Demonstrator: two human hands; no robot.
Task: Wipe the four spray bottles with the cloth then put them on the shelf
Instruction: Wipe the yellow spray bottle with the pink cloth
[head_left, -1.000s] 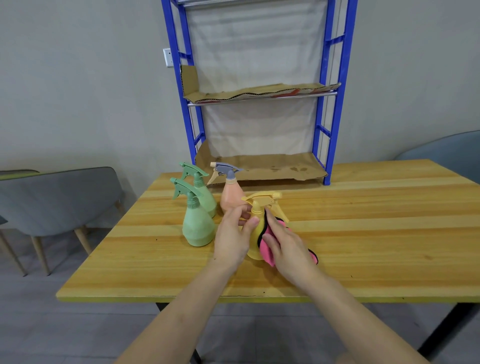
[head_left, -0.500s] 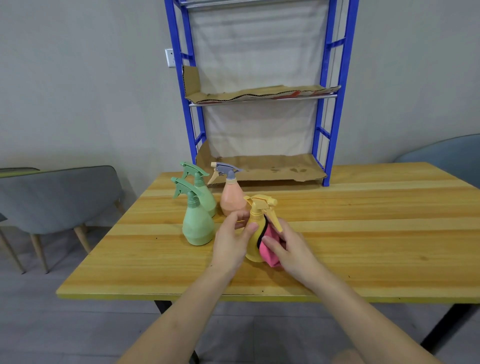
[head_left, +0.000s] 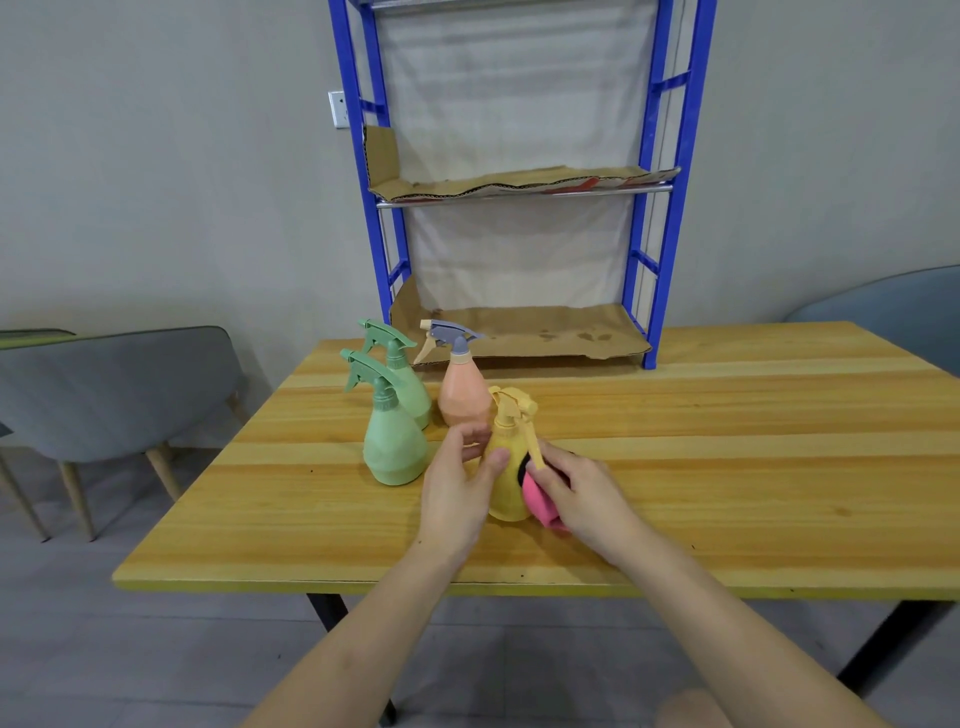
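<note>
1. Left hand (head_left: 457, 488) grasps the yellow spray bottle (head_left: 506, 467) round its body. Right hand (head_left: 582, 493) clenches the pink cloth (head_left: 537, 499) against the bottle's right side.
2. Desk (head_left: 727, 467): the yellow spray bottle stands upright near the front edge, left of centre.
3. Shelf (head_left: 649, 208): stands at the desk's rear edge.
4. Front green spray bottle (head_left: 395, 447), rear green spray bottle (head_left: 410, 384) and peach spray bottle (head_left: 464, 397) stand grouped just behind the hands.
</note>
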